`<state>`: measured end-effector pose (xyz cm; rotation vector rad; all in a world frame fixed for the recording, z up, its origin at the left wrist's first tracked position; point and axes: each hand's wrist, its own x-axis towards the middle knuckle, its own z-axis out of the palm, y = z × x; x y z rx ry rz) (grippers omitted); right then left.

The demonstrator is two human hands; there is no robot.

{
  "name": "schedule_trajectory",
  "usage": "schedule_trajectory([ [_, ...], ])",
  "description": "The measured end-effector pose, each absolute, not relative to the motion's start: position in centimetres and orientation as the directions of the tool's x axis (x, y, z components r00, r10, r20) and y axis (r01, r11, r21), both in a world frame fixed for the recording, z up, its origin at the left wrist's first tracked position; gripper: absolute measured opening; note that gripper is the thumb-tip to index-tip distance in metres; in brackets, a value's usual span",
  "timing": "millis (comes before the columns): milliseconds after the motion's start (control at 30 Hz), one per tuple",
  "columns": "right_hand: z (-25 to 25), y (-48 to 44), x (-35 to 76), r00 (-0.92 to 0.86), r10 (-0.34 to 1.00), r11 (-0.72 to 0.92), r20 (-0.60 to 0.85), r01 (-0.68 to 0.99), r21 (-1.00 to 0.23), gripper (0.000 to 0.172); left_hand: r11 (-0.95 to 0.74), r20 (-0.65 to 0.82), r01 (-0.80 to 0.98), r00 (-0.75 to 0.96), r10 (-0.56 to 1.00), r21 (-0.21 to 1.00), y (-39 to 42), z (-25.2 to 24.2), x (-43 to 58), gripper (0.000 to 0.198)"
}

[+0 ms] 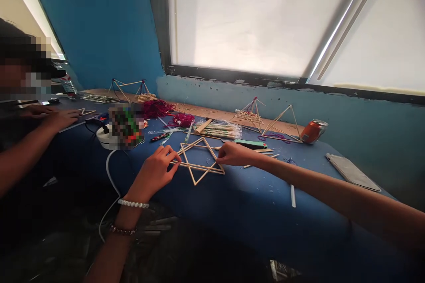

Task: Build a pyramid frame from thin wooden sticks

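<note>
With left hand (158, 167), pinching the left tip of a pale slim-stick star (206, 170); with right hand (233, 154), apparently pinching its right side. Between both, six-pointed, seemingly flat and laid out in full; perhaps unbound, no ties visible at the tips. Beyond left hand, tangled magenta yarn (156, 108); beyond right hand, a peaked stick frame (253, 117), tied at top.

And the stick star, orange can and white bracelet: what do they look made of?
Stick star: probably bare wood, matte; straight, pale tan pieces. Orange can: likely metal, colour-coated, judging by its shiny, silvery top. White bracelet: smooth, round beads, maybe stone or plastic.
</note>
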<state>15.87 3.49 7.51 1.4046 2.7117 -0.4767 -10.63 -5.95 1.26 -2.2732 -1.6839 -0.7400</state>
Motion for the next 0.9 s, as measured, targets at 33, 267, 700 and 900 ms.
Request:
schedule_trajectory([
  [33,7.5,3.5,15.5,-0.592,0.787,0.545,-0.173,0.799,-0.254,0.024,-0.310,0.521,0.944,0.210,0.827,0.111,-6.0,1.2,-11.0,0.016],
  [267,7.2,3.7,12.5,-0.605,0.792,0.574,-0.080,0.783,-0.238,0.020,-0.209,0.530,0.977,0.152,0.834,0.048,-5.8,1.3,-13.9,0.019],
  [700,10.5,4.7,16.8,-0.650,0.757,0.651,0.061,0.743,-0.158,0.039,-0.193,0.698,0.979,0.098,0.710,0.059,-5.4,2.1,-12.5,0.023],
  [900,13.6,-2.6,18.7,-0.789,0.529,0.836,0.314,0.548,-0.031,0.035,-0.351,0.774,0.934,0.174,0.609,0.067,-3.9,6.6,-5.7,0.018],
])
